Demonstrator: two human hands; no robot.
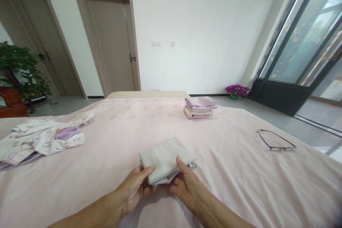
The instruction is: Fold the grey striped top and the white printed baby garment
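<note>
So on my end I've got both hands on the cloth [165, 158], the pale grey-green one, low in the middle of my view over the pink sheet [120, 135]. It's folded into a compact pad, so my read is that the step in hand is holding or neatening a fold rather than starting one.

Left hand [135, 185]: fingers clamped on the cloth's near left corner, thumb on top, the rest tucked under. Right hand [188, 187]: similar pinch at the near right side, though I can't see the tips underneath. The near edge looks raised a bit; can't tell if the far edge touches the sheet. A lower layer peeks out on the right, so imo the next move calls for even pressure from both sides and keeping the thing level, or the layers might slip.

As for the rest, there's a stack [200, 107] past the cloth and a little right, lilac on top, cream and pink below, edges not quite lined up. Off left is a crumpled heap [45, 139], white print with some lilac. Glasses [280, 148] lie well apart on the right, one I'd rather not catch with a forearm. Main obstacle, I reckon, is the wrinkling in the sheet on that side, which could drag on anything slid across. The flowers [237, 91] are down on the floor beyond, no bother.
</note>
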